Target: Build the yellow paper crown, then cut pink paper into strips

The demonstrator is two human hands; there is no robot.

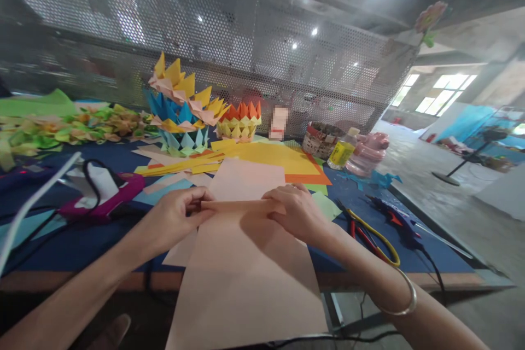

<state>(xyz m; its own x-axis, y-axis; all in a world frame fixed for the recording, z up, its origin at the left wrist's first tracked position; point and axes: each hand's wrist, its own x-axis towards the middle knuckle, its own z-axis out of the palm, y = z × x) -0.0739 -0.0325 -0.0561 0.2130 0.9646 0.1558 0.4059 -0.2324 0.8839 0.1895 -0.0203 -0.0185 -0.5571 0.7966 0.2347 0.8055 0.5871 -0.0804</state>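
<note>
A large sheet of pale peach paper [246,279] lies over the near edge of the blue table and hangs toward me. Both hands pinch a narrow folded strip of the same peach paper [238,206] above it. My left hand [178,216] grips the strip's left end with closed fingers. My right hand [297,210] presses and holds its right end, fingers curled over it. A silver bangle [404,301] circles my right wrist.
Behind the hands lie yellow [270,157] and orange paper sheets. Folded paper crowns [240,119] and a tall paper stack [180,106] stand at the back. Scissors [369,232] and a glue gun [394,219] lie right; a yellow bottle [342,150], basket [322,139] and magenta tool [106,197] nearby.
</note>
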